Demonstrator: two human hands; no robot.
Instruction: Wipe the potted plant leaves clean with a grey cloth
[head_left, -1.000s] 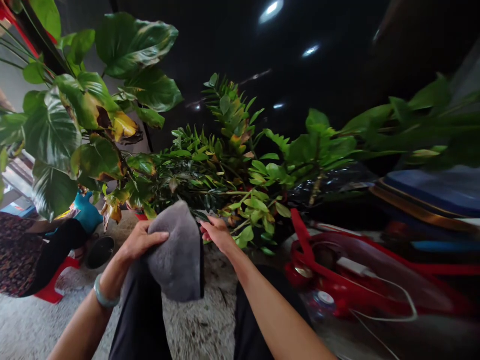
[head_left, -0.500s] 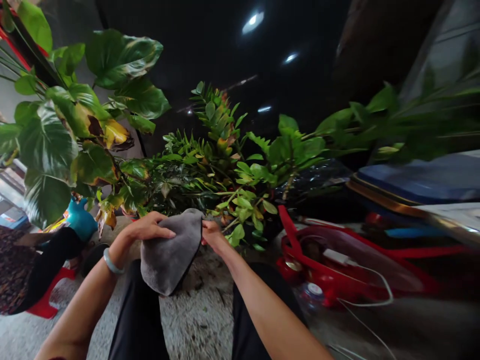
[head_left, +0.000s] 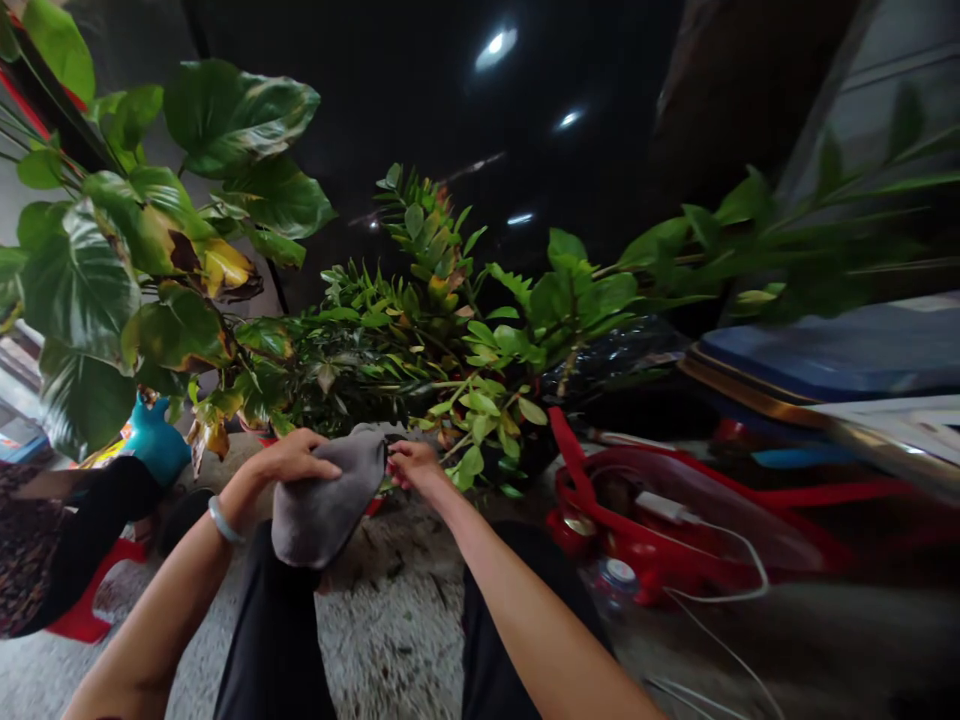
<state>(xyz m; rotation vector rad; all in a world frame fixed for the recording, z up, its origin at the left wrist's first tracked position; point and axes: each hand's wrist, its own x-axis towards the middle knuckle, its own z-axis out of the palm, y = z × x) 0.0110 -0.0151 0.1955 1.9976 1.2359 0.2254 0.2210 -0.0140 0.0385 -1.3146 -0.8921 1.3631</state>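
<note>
A grey plush cloth piece [head_left: 322, 510] with a dark edge hangs between my hands, above my knees. My left hand [head_left: 296, 458] grips it from the upper left, thumb lying on its face and the other fingers behind it. A pale bangle circles that wrist. At the cloth's upper right corner, my right hand [head_left: 415, 468] has its fingers pinched together at the dark edge; what lies between the fingertips is too small to tell.
Leafy potted plants [head_left: 495, 350] stand just beyond my hands. To the right are a red bag [head_left: 645, 530] with a white cable, a bottle [head_left: 619, 575] and a blue-topped stack [head_left: 825, 355]. A person [head_left: 75, 520] sits at the left by a red stool [head_left: 97, 600].
The cloth's lower end has risen and its shape looks more bunched. My right hand has moved slightly left, with its fingers now more visible. The view has shifted a little.
</note>
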